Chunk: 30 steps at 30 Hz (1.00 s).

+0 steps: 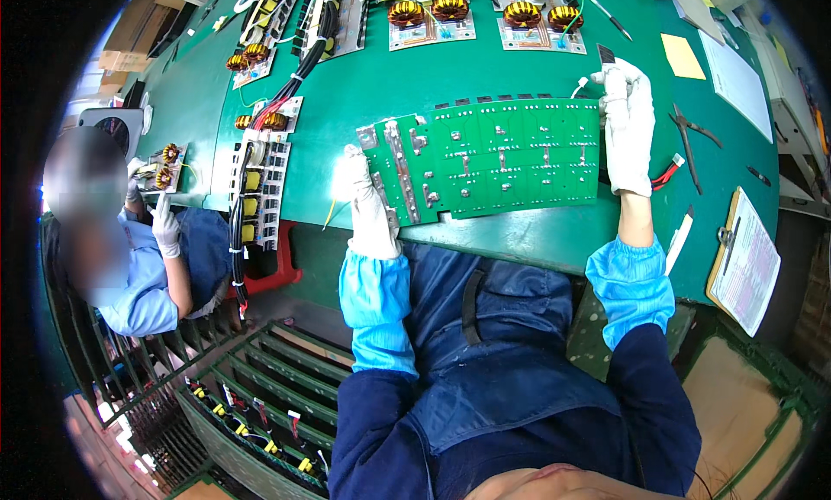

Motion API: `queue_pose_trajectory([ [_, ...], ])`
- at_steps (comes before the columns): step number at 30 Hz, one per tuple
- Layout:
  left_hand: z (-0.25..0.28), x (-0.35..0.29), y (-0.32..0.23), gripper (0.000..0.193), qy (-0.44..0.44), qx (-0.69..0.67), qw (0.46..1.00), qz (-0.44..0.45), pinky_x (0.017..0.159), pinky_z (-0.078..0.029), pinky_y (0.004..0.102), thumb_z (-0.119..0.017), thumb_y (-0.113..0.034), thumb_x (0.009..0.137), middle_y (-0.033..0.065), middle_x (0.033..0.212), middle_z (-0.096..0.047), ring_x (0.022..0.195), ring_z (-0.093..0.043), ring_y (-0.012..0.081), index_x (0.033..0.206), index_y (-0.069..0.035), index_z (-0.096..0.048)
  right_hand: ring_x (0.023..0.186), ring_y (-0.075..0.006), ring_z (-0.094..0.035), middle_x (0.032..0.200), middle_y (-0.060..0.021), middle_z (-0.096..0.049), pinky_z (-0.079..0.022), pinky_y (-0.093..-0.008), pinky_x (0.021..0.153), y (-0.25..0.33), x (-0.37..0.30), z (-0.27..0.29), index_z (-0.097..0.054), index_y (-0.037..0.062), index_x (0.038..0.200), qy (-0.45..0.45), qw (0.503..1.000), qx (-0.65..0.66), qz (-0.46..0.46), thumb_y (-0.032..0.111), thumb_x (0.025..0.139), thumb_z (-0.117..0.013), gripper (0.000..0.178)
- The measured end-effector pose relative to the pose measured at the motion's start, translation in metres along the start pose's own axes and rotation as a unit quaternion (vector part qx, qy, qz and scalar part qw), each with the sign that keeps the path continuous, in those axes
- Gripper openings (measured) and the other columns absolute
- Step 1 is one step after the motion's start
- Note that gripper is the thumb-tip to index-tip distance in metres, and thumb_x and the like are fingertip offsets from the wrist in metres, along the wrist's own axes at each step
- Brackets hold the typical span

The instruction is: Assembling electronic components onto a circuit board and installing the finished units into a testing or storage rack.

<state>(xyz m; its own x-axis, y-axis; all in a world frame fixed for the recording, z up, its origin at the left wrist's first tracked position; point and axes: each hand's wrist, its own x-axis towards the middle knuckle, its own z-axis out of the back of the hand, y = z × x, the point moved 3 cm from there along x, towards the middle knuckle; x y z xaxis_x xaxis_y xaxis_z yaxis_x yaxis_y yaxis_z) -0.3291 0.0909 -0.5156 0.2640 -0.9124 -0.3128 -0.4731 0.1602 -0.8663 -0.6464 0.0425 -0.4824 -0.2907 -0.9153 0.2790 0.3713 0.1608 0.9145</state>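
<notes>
**Two gloved hands hold one large board solder-side up at the bench edge**

The large green rectangular circuit board (485, 158) lies across the near edge of the green-topped workbench (363, 76), its soldered underside and silvery metal strips facing up, probably so the joints can be looked over. The left hand (363, 197), in a white glove, is closed around the board's left end with the thumb on top. The right hand (628, 128), also white-gloved, grips the right end, fingers wrapped over the edge. A grip at each end keeps the long board level and keeps the fingers mostly off the solder face.

One board is in hand. Beyond it, two small boards carry two copper-wound ring coils (426, 11) each, four coils (541, 15) in all; more boards stand further left, beside a black cable bundle (238, 214).

To the right lie one yellow note pad (682, 56), one pair of dark pliers (690, 141) and one clipboard with a printed sheet (746, 262), within reach of the right hand. At the left, a co-worker's gloved hand (164, 227) rests near another coil board.
</notes>
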Motion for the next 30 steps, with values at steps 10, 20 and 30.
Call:
queue_pose_trajectory([
  [10, 0.008, -0.02, -0.001, 0.07, 0.015, -0.007, 1.0, 0.001, 0.092, -0.059, 0.0396, -0.045, -0.065, 0.101, 0.0125, 0.127, -0.067, 0.108, -0.069, 0.0234, 0.142, -0.01, -0.054, 0.076, -0.0113, -0.064, 0.107, -0.0099, -0.071, -0.054, -0.0313, 0.07, 0.039, -0.02, -0.002, -0.074, 0.0066, 0.115, -0.051, 0.988, 0.041, 0.138, -0.001, 0.095, -0.064, 0.023],
  [20, 0.007, -0.018, 0.002, 0.069, 0.024, -0.01, 1.0, -0.001, 0.091, -0.06, 0.0398, -0.045, -0.065, 0.101, 0.0126, 0.128, -0.067, 0.107, -0.069, 0.0234, 0.142, -0.01, -0.054, 0.068, -0.0206, -0.057, 0.082, -0.0006, -0.061, -0.047, -0.0338, 0.054, 0.077, -0.066, -0.037, -0.074, 0.0137, 0.103, 0.16, 0.864, -0.273, 0.391, 0.016, 0.077, -0.078, 0.027],
  [30, 0.009, -0.02, 0.002, 0.069, 0.052, -0.004, 0.998, 0.017, 0.09, -0.06, 0.04, -0.045, -0.065, 0.101, 0.0128, 0.128, -0.067, 0.107, -0.07, 0.0235, 0.142, -0.01, -0.054, 0.068, -0.0203, -0.056, 0.081, 0.0001, -0.061, -0.047, -0.0339, 0.053, 0.066, -0.066, -0.043, -0.075, 0.0151, 0.102, 0.143, 0.872, -0.251, 0.396, 0.015, 0.077, -0.079, 0.025],
])
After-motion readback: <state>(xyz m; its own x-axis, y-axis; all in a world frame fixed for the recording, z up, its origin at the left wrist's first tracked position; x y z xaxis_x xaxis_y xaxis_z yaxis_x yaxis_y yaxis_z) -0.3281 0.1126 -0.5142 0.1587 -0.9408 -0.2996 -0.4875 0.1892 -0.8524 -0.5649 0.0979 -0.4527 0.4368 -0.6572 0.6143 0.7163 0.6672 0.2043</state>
